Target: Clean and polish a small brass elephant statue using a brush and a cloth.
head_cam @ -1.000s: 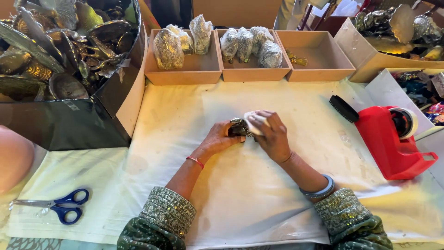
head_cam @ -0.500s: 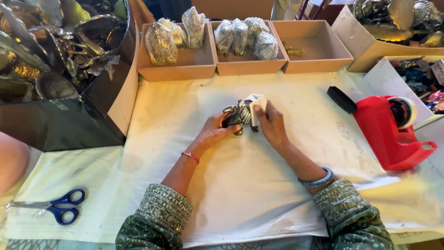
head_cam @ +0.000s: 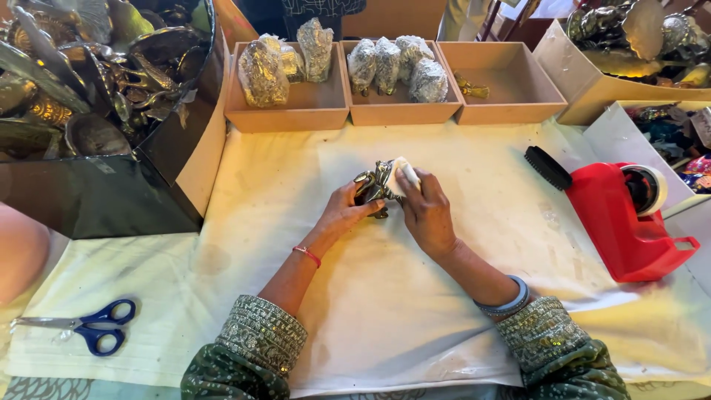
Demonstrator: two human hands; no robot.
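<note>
Clearly, in the head view, the left hand (head_cam: 342,215) is gripping a small dark brass figurine (head_cam: 372,189), fingers curled and clamped around its lower side, just above the middle of the cream cloth (head_cam: 385,311) covering the table. The right hand (head_cam: 428,216) is pressing a small white wad (head_cam: 406,175) against the figurine's top at about one o'clock of it, fingers bunched together on the wad. Judging by this, the step in hand is wiping or polishing the piece, and it looks to be midway; the next move is calling for the left hand turning the figurine while the wad is kept firm against it.

At twelve o'clock, three shallow tan trays (head_cam: 400,111) are sitting in a row: the left and middle ones are holding wrapped bundles (head_cam: 385,63), the right one a small brass piece (head_cam: 470,89). At ten o'clock a dark bin (head_cam: 96,200) is brimming with brassware. At three o'clock a red tape dispenser (head_cam: 618,218) is standing, a black brush (head_cam: 546,167) just beside it. At eight o'clock blue-handled scissors (head_cam: 92,330) are lying well apart from both hands.
</note>
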